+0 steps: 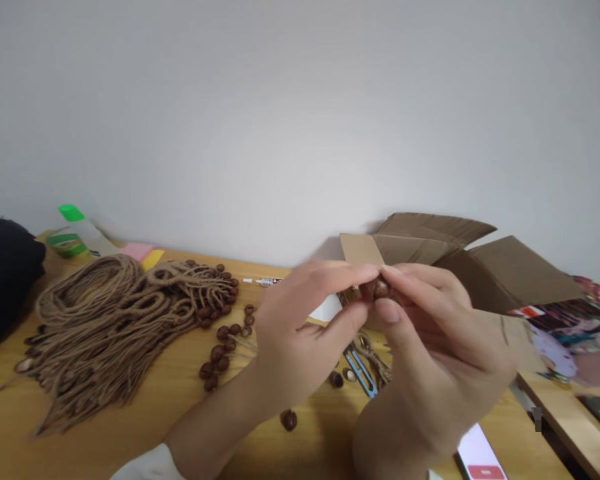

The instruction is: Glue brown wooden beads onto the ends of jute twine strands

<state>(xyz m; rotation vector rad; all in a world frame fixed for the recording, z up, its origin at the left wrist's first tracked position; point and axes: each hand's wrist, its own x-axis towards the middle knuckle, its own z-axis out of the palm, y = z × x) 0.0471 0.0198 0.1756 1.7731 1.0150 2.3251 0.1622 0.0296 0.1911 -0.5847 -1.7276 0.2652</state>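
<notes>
Your left hand (300,333) and your right hand (445,340) meet in front of you, thumbs and forefingers pinched together on a brown bead (381,288), which sits up in the air between the fingertips, partly covered by them; whether a second bead is tucked in beside it, you cannot tell. Just behind your hands stands the box (510,267), cardboard, its flaps spread open; your hands and the flaps hide its inside, so its contents cannot be told. Farther off, at the back left, is a bottle (87,235) with a green cap (71,213); what it holds is not clear either. On the wooden table (145,433) below you, a blue tool (361,370) lies beside a hank of cord (375,357), with a dark bead (337,379) and a pale bead (349,375) near it. A loose bead (289,420) rests below your left wrist, and more brown beads (220,360) lie to the left of that hand. Beyond these spreads a big heap of knotted cord (120,327), with pink paper (139,251) and yellow paper (153,259) behind it and a black item (7,283) at the far left. A small tube (267,281) lies near the back edge. At your right are a lit phone (483,457) and a colourful pile (575,320), and a plain pale wall (280,120) rises behind everything
</notes>
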